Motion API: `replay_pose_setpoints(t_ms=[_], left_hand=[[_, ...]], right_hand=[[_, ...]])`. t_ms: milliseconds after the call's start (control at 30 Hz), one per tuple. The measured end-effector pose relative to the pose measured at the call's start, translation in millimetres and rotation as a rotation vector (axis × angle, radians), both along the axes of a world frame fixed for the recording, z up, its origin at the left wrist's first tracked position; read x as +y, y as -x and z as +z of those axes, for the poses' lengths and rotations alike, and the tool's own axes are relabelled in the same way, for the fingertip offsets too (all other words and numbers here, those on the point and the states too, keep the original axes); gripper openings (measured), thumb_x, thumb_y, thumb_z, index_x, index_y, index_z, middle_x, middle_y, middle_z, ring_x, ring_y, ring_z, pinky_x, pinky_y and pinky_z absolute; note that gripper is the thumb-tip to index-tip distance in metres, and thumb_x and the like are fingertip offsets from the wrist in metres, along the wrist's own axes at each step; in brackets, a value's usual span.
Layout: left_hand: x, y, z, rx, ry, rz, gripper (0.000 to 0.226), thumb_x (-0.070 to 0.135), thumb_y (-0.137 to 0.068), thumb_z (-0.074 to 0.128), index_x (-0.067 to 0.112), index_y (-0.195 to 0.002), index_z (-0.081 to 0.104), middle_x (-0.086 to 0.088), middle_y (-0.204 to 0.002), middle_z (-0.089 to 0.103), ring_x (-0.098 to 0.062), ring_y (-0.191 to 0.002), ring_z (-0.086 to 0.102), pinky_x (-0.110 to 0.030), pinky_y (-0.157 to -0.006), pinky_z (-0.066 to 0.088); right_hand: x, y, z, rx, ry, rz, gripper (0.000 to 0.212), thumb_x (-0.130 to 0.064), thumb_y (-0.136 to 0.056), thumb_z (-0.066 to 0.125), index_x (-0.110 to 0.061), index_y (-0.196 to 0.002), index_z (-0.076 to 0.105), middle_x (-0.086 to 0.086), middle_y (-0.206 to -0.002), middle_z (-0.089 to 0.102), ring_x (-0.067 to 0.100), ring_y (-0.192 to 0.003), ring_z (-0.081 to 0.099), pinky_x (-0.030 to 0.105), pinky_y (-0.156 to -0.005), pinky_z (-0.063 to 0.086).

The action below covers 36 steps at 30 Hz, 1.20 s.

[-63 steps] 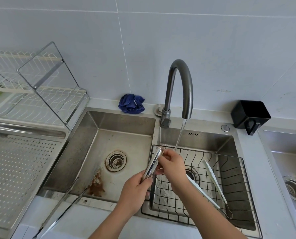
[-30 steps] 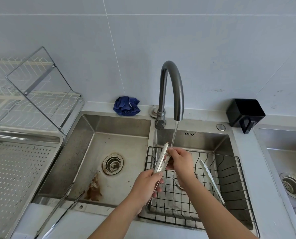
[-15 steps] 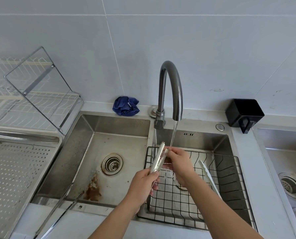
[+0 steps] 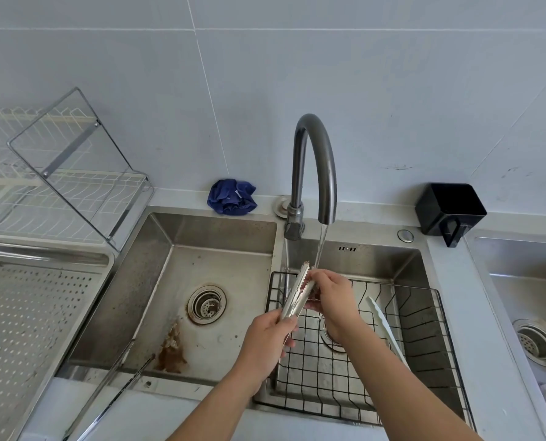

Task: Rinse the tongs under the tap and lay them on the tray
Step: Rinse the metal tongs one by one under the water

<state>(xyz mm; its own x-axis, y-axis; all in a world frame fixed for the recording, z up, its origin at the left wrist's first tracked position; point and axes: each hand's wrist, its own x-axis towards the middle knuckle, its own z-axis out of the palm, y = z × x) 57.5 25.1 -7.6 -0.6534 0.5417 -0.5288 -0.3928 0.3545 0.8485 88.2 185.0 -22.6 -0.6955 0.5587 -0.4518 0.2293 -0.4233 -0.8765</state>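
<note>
Steel, perforated and dull, forms the tray [image 4: 27, 329] at the far left edge of the tabletop. Behind it a wire dish rack [image 4: 58, 192] stands against the tiled wall, one hinged frame tilted upward. A long thin metal utensil [image 4: 112, 386] lies slantwise over the front left corner of the left basin [image 4: 233, 281], its far end pointing into the basin. On that basin's floor sit a round drain strainer [image 4: 207, 303] and, nearer the front, a brown stain [image 4: 171, 348]. A crumpled blue cloth [image 4: 232, 197] rests on the tabletop's back edge, just left of the tap [image 4: 313, 148], whose dark curved spout drops a thin stream of water [image 4: 320, 246] into the right basin [image 4: 376, 259]. The tongs [image 4: 297, 294] are held tilted over the divider between the basins, their serrated tips up at the foot of the stream and their two arms pressed together. The left hand [image 4: 265, 342] has its grip clamped on the tongs' lower handle end. The right hand [image 4: 332, 297] has its grip pinched on the toothed upper end, fingertips in the falling water. Below both hands a black wire basket [image 4: 325, 383] fills the right basin, with a white plastic utensil [image 4: 384, 326] lying in it, partly hidden by the right forearm. A black container [image 4: 449, 208] sits at the back edge, right of the tap. A second sink [image 4: 526, 281] shows at the far right edge.
</note>
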Motion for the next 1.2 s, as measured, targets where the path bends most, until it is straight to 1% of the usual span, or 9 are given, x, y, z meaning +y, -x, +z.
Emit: replay_pose_setpoints(t_ms=[100, 233, 333, 467, 567, 733, 900, 1033, 1200], left_hand=[[-1, 4, 0, -0.035, -0.028, 0.037, 0.017, 0.020, -0.099, 0.057, 0.016, -0.101, 0.073, -0.005, -0.084, 0.073, -0.016, -0.068, 0.065, -0.026, -0.053, 0.045], [2, 3, 3, -0.128, -0.119, 0.073, 0.020, 0.022, -0.100, 0.056, 0.011, -0.106, 0.072, -0.015, -0.086, 0.075, -0.023, -0.068, 0.066, -0.029, -0.050, 0.047], [5, 4, 2, -0.174, -0.152, 0.102, 0.027, 0.023, -0.103, 0.050, 0.004, -0.110, 0.068, -0.022, -0.086, 0.074, -0.026, -0.065, 0.065, -0.030, -0.049, 0.048], [9, 7, 0, -0.251, -0.183, 0.151, 0.034, 0.026, -0.104, 0.046, -0.002, -0.109, 0.066, -0.025, -0.079, 0.070, -0.028, -0.058, 0.062, -0.031, -0.047, 0.045], [12, 7, -2, -0.259, -0.186, 0.162, 0.034, 0.026, -0.104, 0.046, -0.003, -0.106, 0.065, -0.025, -0.077, 0.069, -0.028, -0.055, 0.061, -0.030, -0.046, 0.044], [20, 15, -2, -0.287, -0.215, 0.217, 0.034, 0.029, -0.103, 0.048, 0.004, -0.097, 0.070, -0.023, -0.075, 0.068, -0.027, -0.053, 0.060, -0.030, -0.045, 0.046], [26, 16, -1, -0.252, -0.242, 0.198, 0.036, 0.027, -0.103, 0.047, 0.013, -0.087, 0.077, -0.022, -0.072, 0.066, -0.028, -0.052, 0.059, -0.030, -0.045, 0.047], [27, 18, -3, -0.245, -0.248, 0.190, 0.040, 0.030, -0.103, 0.048, 0.013, -0.085, 0.079, -0.021, -0.069, 0.066, -0.026, -0.052, 0.060, -0.030, -0.045, 0.048], [27, 15, -7, -0.184, -0.193, 0.119, 0.036, 0.031, -0.104, 0.047, 0.016, -0.091, 0.077, -0.023, -0.074, 0.067, -0.028, -0.056, 0.060, -0.031, -0.048, 0.048]], right_hand=[[1, -3, -1, 0.053, 0.073, 0.041, 0.018, -0.010, -0.100, 0.054, -0.005, -0.100, 0.072, 0.006, -0.080, 0.076, 0.017, -0.072, 0.073, 0.027, -0.059, 0.057], [7, -2, -1, 0.060, 0.116, 0.012, 0.034, -0.038, -0.105, 0.049, -0.013, -0.090, 0.067, 0.008, -0.076, 0.070, 0.022, -0.072, 0.067, 0.033, -0.064, 0.054], [3, -2, -1, 0.277, 0.467, -0.031, 0.031, -0.031, -0.107, 0.047, -0.013, -0.092, 0.066, 0.003, -0.075, 0.060, 0.021, -0.073, 0.058, 0.040, -0.077, 0.054], [-5, 2, 7, 0.386, 0.725, -0.063, 0.037, -0.040, -0.106, 0.047, -0.015, -0.080, 0.059, -0.001, -0.068, 0.044, 0.014, -0.057, 0.043, 0.028, -0.056, 0.047], [-5, 8, 15, 0.344, 0.760, -0.096, 0.047, -0.050, -0.104, 0.048, -0.017, -0.071, 0.053, -0.002, -0.062, 0.039, 0.012, -0.051, 0.038, 0.025, -0.048, 0.042], [-4, 8, 18, 0.475, 0.674, -0.027, 0.011, -0.014, -0.101, 0.054, -0.009, -0.098, 0.064, 0.004, -0.077, 0.058, 0.017, -0.066, 0.054, 0.032, -0.070, 0.055], [-4, 13, 19, 0.346, 0.577, -0.055, 0.047, -0.046, -0.104, 0.051, -0.012, -0.075, 0.066, 0.005, -0.061, 0.051, 0.016, -0.050, 0.045, 0.032, -0.052, 0.048], [-3, 10, 15, 0.491, 0.601, -0.050, 0.014, -0.015, -0.101, 0.052, -0.005, -0.105, 0.061, 0.006, -0.075, 0.058, 0.017, -0.059, 0.053, 0.034, -0.061, 0.053], [-1, 8, 20, 0.363, 0.593, -0.051, 0.044, -0.053, -0.101, 0.052, -0.017, -0.077, 0.059, -0.003, -0.058, 0.035, 0.011, -0.047, 0.032, 0.025, -0.046, 0.038]])
